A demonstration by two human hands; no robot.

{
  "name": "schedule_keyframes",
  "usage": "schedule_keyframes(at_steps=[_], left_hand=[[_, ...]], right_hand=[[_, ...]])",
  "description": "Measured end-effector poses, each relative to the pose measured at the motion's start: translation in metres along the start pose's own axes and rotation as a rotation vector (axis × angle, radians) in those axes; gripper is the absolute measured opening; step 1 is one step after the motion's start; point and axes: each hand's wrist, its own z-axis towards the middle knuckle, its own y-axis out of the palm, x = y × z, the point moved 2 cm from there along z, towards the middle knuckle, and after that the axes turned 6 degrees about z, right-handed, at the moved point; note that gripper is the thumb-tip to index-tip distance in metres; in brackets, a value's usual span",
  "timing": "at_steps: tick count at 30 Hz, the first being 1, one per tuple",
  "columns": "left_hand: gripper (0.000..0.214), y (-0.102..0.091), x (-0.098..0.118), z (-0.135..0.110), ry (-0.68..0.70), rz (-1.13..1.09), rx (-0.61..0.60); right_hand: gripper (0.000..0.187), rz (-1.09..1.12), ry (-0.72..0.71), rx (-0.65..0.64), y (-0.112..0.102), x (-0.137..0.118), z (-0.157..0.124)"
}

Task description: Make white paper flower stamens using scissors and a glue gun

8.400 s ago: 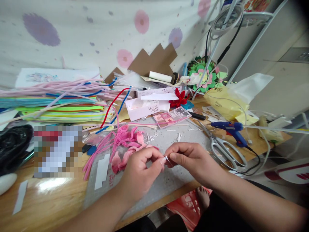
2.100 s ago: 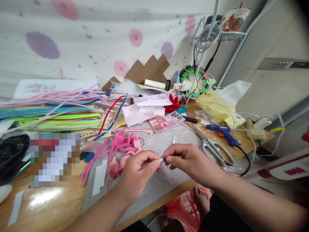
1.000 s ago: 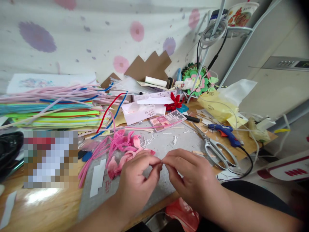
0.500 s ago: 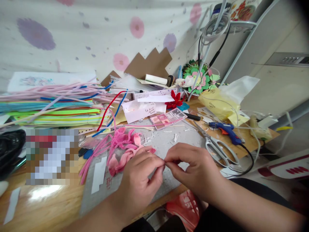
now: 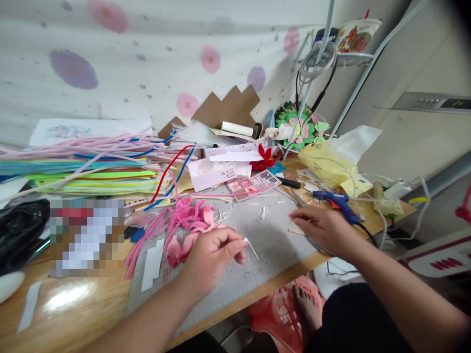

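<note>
My left hand (image 5: 211, 252) hovers over the grey cutting mat (image 5: 272, 245), pinching a thin white strand (image 5: 250, 246) between thumb and fingers. Just left of it lies a heap of pink chenille petals (image 5: 189, 223). My right hand (image 5: 324, 229) has gone to the right and lies over the scissors (image 5: 300, 200), whose handles it covers; it is blurred by motion. A small wooden stick (image 5: 296, 231) lies under its fingers. Whether it grips anything I cannot tell.
A blue glue gun (image 5: 336, 200) with its black cord lies just beyond the right hand. A makeup palette (image 5: 253, 184), a white paper box (image 5: 217, 172), a stack of coloured chenille stems (image 5: 84, 164), a yellow bag (image 5: 329, 164) and paper flowers (image 5: 300, 128) crowd the wooden desk (image 5: 73, 304).
My right hand has let go of the white strand and moved right to the scissors. My left hand keeps the strand in its pinch, about where it was.
</note>
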Motion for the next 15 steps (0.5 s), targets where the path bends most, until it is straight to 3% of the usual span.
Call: schedule_keyframes(at_steps=[2, 5, 10, 15], left_hand=[[0.024, 0.000, -0.003, 0.001, -0.037, -0.090, 0.015], [0.023, -0.001, -0.010, 0.002, -0.071, -0.188, 0.041], [0.024, -0.002, -0.016, 0.003, -0.080, -0.237, 0.056], [0.020, -0.003, -0.013, 0.003, -0.071, -0.300, 0.086]], right_hand=[[0.021, -0.360, 0.173, 0.058, -0.020, 0.043, -0.006], [0.027, -0.435, 0.256, 0.039, -0.030, 0.078, -0.014], [0.049, -0.457, 0.310, 0.059, -0.021, 0.078, -0.015], [0.053, -0.392, 0.352, 0.145, -0.032, 0.065, -0.027]])
